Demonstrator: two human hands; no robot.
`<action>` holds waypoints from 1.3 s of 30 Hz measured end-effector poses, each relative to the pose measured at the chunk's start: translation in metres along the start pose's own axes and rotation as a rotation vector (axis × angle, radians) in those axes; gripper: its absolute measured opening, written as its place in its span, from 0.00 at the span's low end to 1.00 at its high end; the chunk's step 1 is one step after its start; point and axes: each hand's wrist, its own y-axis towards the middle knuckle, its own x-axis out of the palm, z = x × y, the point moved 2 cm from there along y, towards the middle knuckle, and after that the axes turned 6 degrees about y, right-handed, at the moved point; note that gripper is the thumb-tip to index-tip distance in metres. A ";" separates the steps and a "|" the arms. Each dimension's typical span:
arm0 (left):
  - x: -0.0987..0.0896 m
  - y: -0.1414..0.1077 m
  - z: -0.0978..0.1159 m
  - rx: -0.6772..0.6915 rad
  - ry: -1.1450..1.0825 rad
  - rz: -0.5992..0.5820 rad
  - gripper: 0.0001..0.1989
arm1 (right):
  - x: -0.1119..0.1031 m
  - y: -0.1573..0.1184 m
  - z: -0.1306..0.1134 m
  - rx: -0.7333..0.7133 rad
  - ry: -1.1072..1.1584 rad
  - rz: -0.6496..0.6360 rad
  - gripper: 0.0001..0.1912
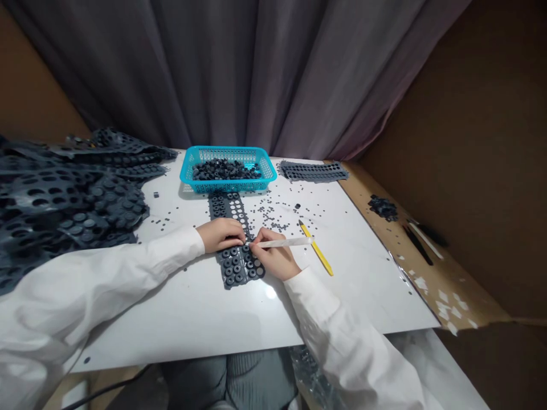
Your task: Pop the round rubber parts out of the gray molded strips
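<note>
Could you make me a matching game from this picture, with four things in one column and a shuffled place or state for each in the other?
1. Turquoise basket
2. Yellow tool
3. Left hand
4. Right hand

A. Grips a slim white stick
B. Lies slantwise on the white table
C. Rests on the dark sheet, with no stick
D. Holds small dark pieces

Pairs: 1-D, 2-B, 3-C, 4-A

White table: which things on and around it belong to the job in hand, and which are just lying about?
Seemingly in use: dark ringed sheet under the left hand; white stick in the right hand; probably the blue basket of dark pieces.
Seemingly lying about: yellow pen-like tool; black stick; white scraps.
</note>
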 end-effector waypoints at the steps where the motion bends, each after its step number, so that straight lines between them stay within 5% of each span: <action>1: 0.000 0.000 0.000 -0.013 -0.010 0.007 0.09 | 0.000 0.000 0.000 0.001 -0.002 0.002 0.07; 18: 0.003 -0.005 -0.004 -0.162 -0.117 0.078 0.10 | 0.000 0.000 -0.001 0.016 0.010 -0.003 0.07; 29: -0.006 0.004 0.001 -0.030 -0.017 -0.068 0.10 | -0.004 -0.003 -0.004 0.024 0.090 -0.014 0.04; 39: -0.006 0.002 0.002 -0.142 -0.103 -0.050 0.10 | -0.004 -0.015 -0.006 -0.025 0.005 -0.054 0.04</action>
